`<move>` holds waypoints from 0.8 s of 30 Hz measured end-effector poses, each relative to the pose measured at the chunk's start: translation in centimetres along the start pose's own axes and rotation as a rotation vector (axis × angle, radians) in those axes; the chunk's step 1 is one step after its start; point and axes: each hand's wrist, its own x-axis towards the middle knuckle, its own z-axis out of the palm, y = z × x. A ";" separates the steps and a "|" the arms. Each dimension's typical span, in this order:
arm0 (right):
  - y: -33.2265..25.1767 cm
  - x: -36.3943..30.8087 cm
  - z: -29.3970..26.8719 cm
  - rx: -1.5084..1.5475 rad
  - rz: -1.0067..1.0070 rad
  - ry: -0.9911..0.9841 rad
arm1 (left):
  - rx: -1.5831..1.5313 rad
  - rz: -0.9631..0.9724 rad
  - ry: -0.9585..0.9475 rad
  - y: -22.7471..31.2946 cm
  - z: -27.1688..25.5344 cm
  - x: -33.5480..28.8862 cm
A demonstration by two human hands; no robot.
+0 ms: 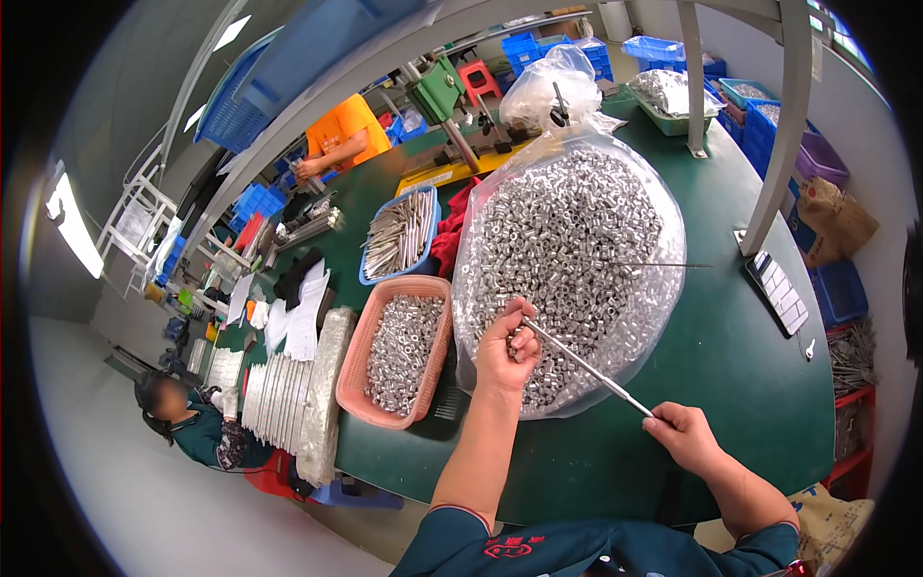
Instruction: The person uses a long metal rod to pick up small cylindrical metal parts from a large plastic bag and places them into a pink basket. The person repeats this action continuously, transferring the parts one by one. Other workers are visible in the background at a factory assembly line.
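A slim silvery metal rod [586, 370] slants between my two hands over the near edge of a large pile of small metal sleeves [567, 240]. My left hand [508, 351] is closed with its fingertips at the rod's upper left end; whether a sleeve is also pinched there is too small to tell. Its lower right end sits in the closed fingers of my right hand [685, 438]. The sleeves fill an opened clear plastic bag [670, 216] on the table. A thin dark wire or rod [673, 264] sticks out of the pile toward the right.
Left of the bag stand a pink basket [346, 385] of sleeves and a blue basket [435, 207] of metal rods. A phone-like panel [777, 293] lies by a shelf post [781, 144] on the green table [750, 404]. Two people [344, 133] work at the left side.
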 end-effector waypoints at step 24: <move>-0.1 0.0 0.4 0.040 -0.021 0.069 | 0.186 -0.004 0.010 -1.5 -0.2 0.0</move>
